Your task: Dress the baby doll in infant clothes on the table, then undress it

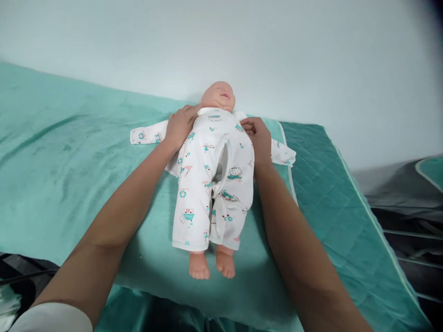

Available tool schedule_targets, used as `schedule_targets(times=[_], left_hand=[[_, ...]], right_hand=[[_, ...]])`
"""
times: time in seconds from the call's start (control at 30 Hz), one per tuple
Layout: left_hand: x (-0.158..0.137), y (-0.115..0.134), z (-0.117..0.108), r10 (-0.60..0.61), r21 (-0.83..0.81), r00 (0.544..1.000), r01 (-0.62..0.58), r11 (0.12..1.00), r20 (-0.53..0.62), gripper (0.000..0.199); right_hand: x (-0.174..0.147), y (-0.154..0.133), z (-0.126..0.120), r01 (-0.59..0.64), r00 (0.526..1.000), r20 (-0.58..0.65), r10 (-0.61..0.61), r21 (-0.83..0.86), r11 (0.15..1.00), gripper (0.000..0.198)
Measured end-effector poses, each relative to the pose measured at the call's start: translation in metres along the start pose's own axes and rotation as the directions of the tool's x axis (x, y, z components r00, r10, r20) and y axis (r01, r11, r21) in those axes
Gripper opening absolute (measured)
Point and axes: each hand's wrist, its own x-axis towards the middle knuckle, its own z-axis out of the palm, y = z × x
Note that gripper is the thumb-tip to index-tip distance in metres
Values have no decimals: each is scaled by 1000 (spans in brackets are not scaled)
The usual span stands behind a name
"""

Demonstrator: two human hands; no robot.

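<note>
A baby doll (218, 96) lies on its back, head toward the wall, with both bare feet pointing at me. White printed baby trousers (216, 127) with an open crotch cover it from near the neck to the ankles. Sleeves of a matching baby top (284, 153) stick out at both sides. My left hand (182, 124) rests along the upper edge of the trousers at the doll's side, fingers stretched toward the neck. Across from it, my right hand (259, 133) has bent fingers closed at the trousers' upper edge; its fingertips are partly hidden.
Under the doll spreads a light green plush cover (86, 166), with a darker quilted green mat (332, 193) at right. A white wall (221, 41) rises behind the doll's head. Dark rails (411, 234) show beyond the right edge.
</note>
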Motion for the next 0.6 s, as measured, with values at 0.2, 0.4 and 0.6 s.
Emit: schedule_targets(times=[0.2, 0.4, 0.6], left_hand=[[-6, 2, -6, -93, 205, 994, 77, 976, 66, 51], [-16, 5, -11, -29, 251, 995, 4, 968, 94, 52], [-31, 9, -16, 0, 247, 997, -17, 969, 71, 48]], right_hand=[[-23, -7, -4, 108, 993, -27, -111, -93, 990, 19], [-49, -23, -15, 273, 962, 93, -257, -298, 915, 22], [-65, -29, -21, 241, 970, 116, -212, -391, 888, 20]])
